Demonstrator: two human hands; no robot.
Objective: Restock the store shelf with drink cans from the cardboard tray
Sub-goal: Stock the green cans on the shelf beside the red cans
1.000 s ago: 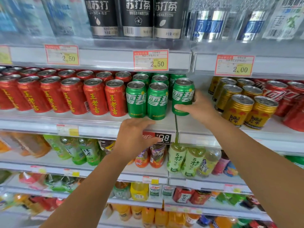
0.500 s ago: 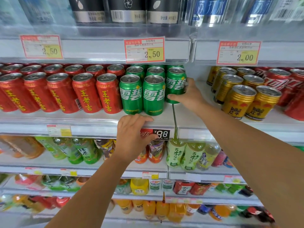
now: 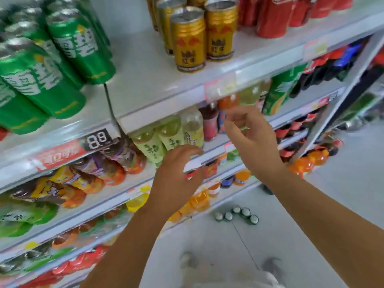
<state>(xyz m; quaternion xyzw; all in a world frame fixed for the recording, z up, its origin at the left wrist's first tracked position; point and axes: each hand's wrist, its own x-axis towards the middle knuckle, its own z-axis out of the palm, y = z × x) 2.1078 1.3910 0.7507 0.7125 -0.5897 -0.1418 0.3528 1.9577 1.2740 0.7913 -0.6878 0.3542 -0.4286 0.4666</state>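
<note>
Step in hand, by judgement: going down for the next cans between placements. Left hand (image 3: 176, 179) at 6 o'clock of frame centre and right hand (image 3: 251, 140) at 3 o'clock, both empty, fingers slack and loosely curled, clear of the shelf (image 3: 149, 65) lip. Green cans (image 3: 79, 44) standing in rows on the shelf at 10 o'clock; gold cans (image 3: 189, 42) at 12 o'clock; red cans (image 3: 270, 15) at 1 o'clock. Stock left to place: a small cluster of floor cans (image 3: 236, 216) at 5 o'clock, seen from above as pale tops, perhaps seated in the cardboard tray, though too small and blurred to confirm. For a clean pick: bend at the knees, take one can per hand around the middle of the wall rather than by the rim, and lift straight up to avoid tipping neighbours. For a clean placement: aim for the open spot ahead of the rightmost green row, on the 9 o'clock side of the divider wire (image 3: 110, 104); set the base flat, label outward, before letting go; then slide back until touching the can behind. Keep knuckles off the price tag (image 3: 97, 139) at 9 o'clock. Likely slip: a nudged front can toppling off the lip.
</note>
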